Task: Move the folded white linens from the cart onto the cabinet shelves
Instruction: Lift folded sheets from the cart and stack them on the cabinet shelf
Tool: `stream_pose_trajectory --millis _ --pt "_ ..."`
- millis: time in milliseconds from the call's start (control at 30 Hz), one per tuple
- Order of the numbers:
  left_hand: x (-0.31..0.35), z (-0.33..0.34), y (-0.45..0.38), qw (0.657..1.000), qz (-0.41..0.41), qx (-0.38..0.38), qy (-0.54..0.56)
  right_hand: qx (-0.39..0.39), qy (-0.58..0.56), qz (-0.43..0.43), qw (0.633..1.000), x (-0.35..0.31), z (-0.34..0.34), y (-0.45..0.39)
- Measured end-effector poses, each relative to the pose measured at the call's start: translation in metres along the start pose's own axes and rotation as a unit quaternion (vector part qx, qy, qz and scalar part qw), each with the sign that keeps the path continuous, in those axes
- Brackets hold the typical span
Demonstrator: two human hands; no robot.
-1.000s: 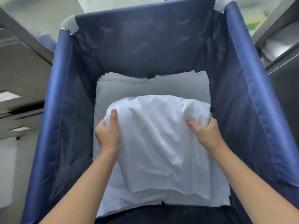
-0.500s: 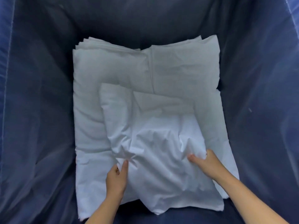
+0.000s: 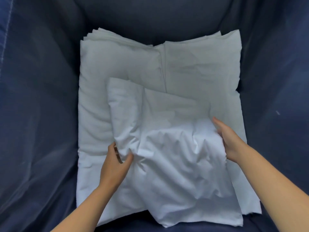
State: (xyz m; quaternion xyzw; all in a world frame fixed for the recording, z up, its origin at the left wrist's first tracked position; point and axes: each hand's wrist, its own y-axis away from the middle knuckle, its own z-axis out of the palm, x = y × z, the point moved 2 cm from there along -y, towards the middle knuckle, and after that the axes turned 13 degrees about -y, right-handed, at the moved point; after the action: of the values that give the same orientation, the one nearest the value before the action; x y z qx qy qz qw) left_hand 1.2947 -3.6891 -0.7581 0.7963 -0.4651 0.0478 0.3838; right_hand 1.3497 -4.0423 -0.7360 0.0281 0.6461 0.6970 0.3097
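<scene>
A crumpled white linen (image 3: 175, 164) lies on top of a stack of folded white linens (image 3: 133, 64) at the bottom of the blue fabric cart (image 3: 41, 97). My left hand (image 3: 115, 166) pinches a bunch of the top linen's left edge between thumb and fingers. At the linen's right edge is my right hand (image 3: 230, 141), thumb on top and fingers tucked under the cloth. The far part of the top linen is still folded flat. No cabinet shelves are in view.
The cart's dark blue walls close in on all sides of the stack. A narrow strip of the cart floor shows in front of the linens.
The top linen, held up a second ago, now lies on the stack. My view has dropped deep into the cart. Both hands have shifted along the linen's side edges.
</scene>
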Motion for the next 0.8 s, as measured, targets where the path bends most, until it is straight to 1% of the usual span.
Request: stream_pose_trajectory --millis 67,133,200,267,333,367,433,500,533,567,633,733,800 --pt "0.011 -0.002 -0.007 0.999 0.020 0.044 -0.008 0.024 0.016 0.016 0.999 -0.005 0.005 -0.012" --pt "0.023 -0.003 -0.015 0.992 0.052 0.092 -0.069 0.043 0.021 0.030 0.998 -0.006 0.008 -0.022" --pt "0.040 -0.006 -0.024 0.971 0.108 0.148 -0.156 0.048 0.020 0.038 0.998 -0.007 0.011 -0.028" --pt "0.060 -0.008 -0.037 0.938 0.187 0.189 -0.223 0.063 0.054 0.039 0.996 -0.007 0.010 -0.032" --pt "0.083 -0.006 -0.055 0.912 0.245 0.179 -0.275 0.071 0.062 0.008 0.996 -0.008 0.008 -0.034" --pt "0.095 -0.005 -0.065 0.903 0.260 0.164 -0.300 0.063 0.055 -0.018 0.996 -0.010 0.008 -0.034" --pt "0.120 -0.002 -0.082 0.892 0.267 0.123 -0.345 0.038 0.036 -0.054 0.997 -0.018 0.012 -0.029" --pt "0.141 0.001 -0.097 0.878 0.264 0.077 -0.391 -0.017 0.030 -0.058 0.998 -0.030 0.021 -0.020" --pt "0.150 0.003 -0.103 0.871 0.267 0.063 -0.409 -0.040 0.041 -0.058 0.997 -0.037 0.026 -0.015" --pt "0.159 0.004 -0.108 0.863 0.269 0.054 -0.424 -0.045 0.063 -0.063 0.995 -0.045 0.031 -0.014" --pt "0.172 0.006 -0.118 0.847 0.277 0.043 -0.451 -0.020 0.106 -0.088 0.990 -0.057 0.037 -0.016" --pt "0.185 0.012 -0.134 0.826 0.282 0.031 -0.486 0.049 0.146 -0.147 0.977 -0.062 0.035 -0.031" --pt "0.190 0.020 -0.144 0.818 0.281 0.019 -0.501 0.099 0.188 -0.163 0.963 -0.055 0.025 -0.049"
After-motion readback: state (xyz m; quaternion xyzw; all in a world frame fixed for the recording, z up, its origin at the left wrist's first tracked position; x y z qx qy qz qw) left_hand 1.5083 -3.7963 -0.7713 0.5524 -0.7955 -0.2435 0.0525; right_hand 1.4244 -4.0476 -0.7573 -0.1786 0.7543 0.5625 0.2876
